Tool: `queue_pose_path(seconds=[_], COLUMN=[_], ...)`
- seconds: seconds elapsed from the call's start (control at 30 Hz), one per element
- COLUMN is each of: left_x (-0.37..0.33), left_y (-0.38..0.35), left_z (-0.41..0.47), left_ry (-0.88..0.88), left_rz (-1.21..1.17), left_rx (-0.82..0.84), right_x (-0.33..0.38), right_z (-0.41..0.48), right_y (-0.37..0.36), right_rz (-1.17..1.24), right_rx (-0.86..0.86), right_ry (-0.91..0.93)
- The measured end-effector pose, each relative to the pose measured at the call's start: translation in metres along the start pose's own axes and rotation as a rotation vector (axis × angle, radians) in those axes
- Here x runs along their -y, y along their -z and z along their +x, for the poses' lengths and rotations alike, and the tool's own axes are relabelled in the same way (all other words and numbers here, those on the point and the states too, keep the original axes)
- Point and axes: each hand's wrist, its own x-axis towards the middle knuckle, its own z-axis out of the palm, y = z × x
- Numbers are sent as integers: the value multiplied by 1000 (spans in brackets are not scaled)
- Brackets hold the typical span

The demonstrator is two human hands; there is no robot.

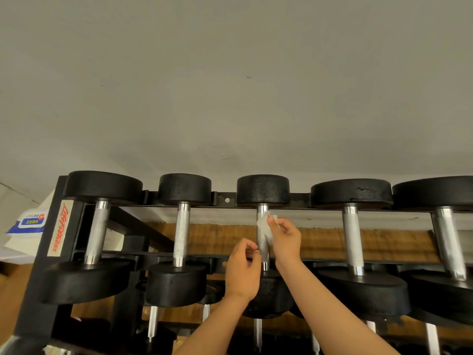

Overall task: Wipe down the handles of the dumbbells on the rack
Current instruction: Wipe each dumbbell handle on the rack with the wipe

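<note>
Several black dumbbells with knurled chrome handles lie across the top tier of a black rack (55, 242). My right hand (286, 239) pinches a white wipe (265, 224) against the upper part of the third dumbbell's handle (262, 242). My left hand (243, 270) is just left of the same handle's lower end, fingers curled, fingertips touching the chrome. Its near weight head is partly hidden behind my left hand. The second dumbbell's handle (182, 234) and the fourth dumbbell's handle (352, 239) stand bare on either side.
A pack of wet wipes (28, 222) lies on a white surface left of the rack. A grey wall rises behind. More dumbbell handles (153, 321) show on a lower tier. Wooden flooring shows between the rails.
</note>
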Motion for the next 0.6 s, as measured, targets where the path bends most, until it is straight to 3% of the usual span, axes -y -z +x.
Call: queue_pose_path(seconds=[0.2,0.33,0.47,0.6], left_x=[0,0,3,2], left_y=[0,0,0,-1], left_z=[0,-1,0,0], left_ry=[-1,-7,-9,-21], left_rz=[-15,-18,-36,-30], left_rx=[-1,7,0,3], right_x=[4,-2,-3,-5], right_z=[2,-1,-2,-4], right_y=[5,10,9,13], right_rz=[-10,1,-35,-50], right_rx=[107,-4,149,75], right_ry=[-66,-47,-103,-30])
